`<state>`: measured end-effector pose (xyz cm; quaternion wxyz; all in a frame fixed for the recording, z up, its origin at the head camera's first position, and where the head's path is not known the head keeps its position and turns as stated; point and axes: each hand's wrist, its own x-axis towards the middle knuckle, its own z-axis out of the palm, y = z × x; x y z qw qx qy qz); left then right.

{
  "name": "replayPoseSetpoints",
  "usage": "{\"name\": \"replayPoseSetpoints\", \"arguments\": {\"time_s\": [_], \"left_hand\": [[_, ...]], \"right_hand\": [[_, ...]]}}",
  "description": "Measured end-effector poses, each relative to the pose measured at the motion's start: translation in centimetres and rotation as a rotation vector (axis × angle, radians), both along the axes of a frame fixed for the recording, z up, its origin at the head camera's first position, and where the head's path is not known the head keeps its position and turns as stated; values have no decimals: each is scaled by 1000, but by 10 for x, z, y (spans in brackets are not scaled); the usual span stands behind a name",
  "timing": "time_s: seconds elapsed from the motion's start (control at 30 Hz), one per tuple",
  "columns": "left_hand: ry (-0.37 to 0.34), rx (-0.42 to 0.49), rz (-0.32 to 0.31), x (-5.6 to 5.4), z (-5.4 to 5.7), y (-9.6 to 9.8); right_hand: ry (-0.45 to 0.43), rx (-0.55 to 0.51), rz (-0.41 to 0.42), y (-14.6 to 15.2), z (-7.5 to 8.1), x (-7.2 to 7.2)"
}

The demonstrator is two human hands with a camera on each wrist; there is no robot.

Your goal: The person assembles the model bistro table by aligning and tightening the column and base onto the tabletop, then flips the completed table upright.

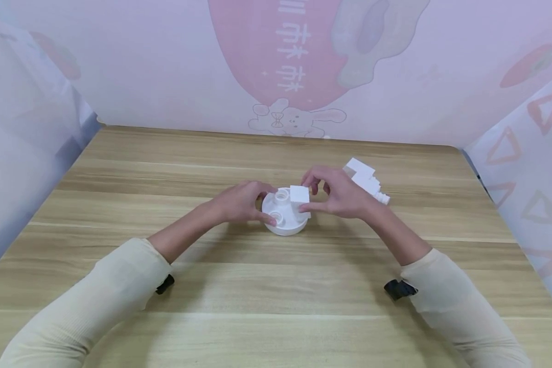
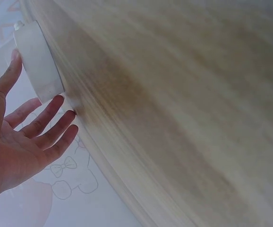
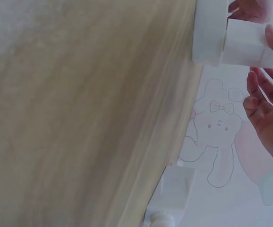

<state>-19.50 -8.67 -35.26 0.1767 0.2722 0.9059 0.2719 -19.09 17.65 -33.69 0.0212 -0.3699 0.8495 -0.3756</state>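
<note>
A round white base [image 1: 286,228] lies on the wooden table with raised rings on its top. My left hand [image 1: 244,202] grips its left side, thumb at the near edge and index finger at the far one. In the left wrist view the thumb lies on the base's edge [image 2: 41,61], and the other fingers spread beside it. A white rectangular block [image 1: 299,194] stands on the right part of the base. My right hand [image 1: 338,193] pinches this block between thumb and fingers. From the right wrist view, the block [image 3: 246,43] sits against the base's top face.
Several white block-like pieces [image 1: 364,176] lie close together behind the right hand, one with a small round knob [image 1: 383,198]. Pale printed cloth [image 1: 165,82] hangs along the table's back and sides. A black strap part [image 1: 399,289] hangs from the right sleeve.
</note>
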Motion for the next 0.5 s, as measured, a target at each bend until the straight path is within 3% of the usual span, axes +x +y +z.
{"name": "replayPoseSetpoints", "arguments": {"time_s": [0.23,0.5], "left_hand": [[-6,0,-2,1,1,0],[-21,-13,4,1,3,1]], "right_hand": [[-1,63,-70,-3,0,3],[-85,42,101,3,-2,-3]]}}
